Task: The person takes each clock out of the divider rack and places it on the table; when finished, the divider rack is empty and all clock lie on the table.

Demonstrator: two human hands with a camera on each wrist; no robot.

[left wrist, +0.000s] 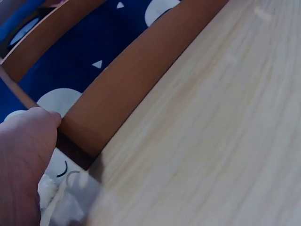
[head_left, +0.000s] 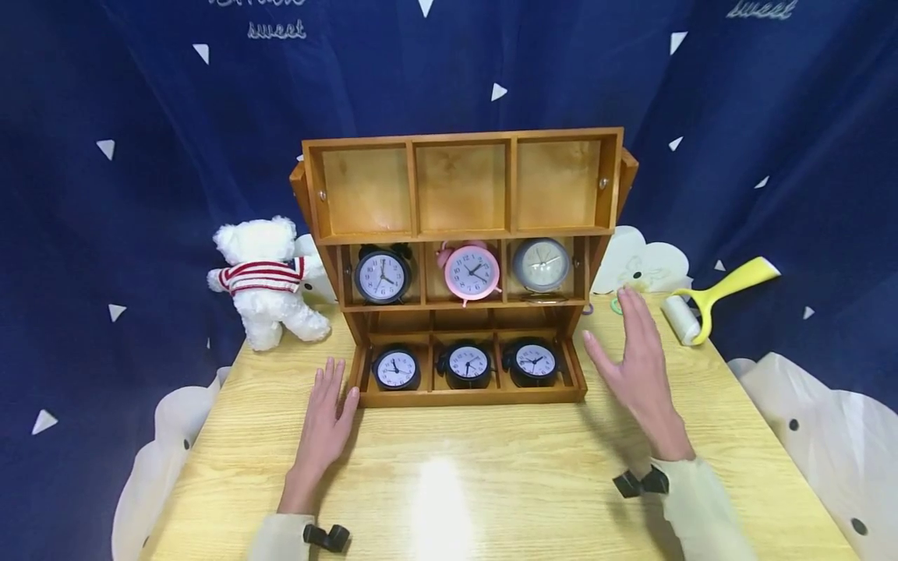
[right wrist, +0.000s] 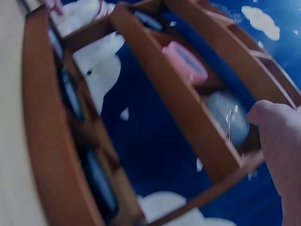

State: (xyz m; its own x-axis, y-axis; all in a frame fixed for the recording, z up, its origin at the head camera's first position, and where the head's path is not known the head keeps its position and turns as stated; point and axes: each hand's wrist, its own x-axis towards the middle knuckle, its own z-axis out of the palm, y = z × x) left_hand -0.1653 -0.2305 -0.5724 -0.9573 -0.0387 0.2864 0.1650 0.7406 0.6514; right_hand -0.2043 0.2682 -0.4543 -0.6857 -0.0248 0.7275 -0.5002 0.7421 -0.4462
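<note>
A three-tier wooden rack stands on the table, each tier split into three compartments. Its middle tier holds a black alarm clock, a pink alarm clock and a grey round clock. Three black clocks, the centre one among them, sit in the bottom tier; nothing stands in the top one. My left hand lies by the rack's lower left corner, fingers straight, thumb near or touching its side. My right hand is raised beside the right side, fingers extended, holding nothing.
A white teddy bear in a striped shirt sits at the back left. At the back right lies a yellow-handled lint roller. A green ring rests behind my right hand. A dark blue curtain hangs behind the wood-grain table.
</note>
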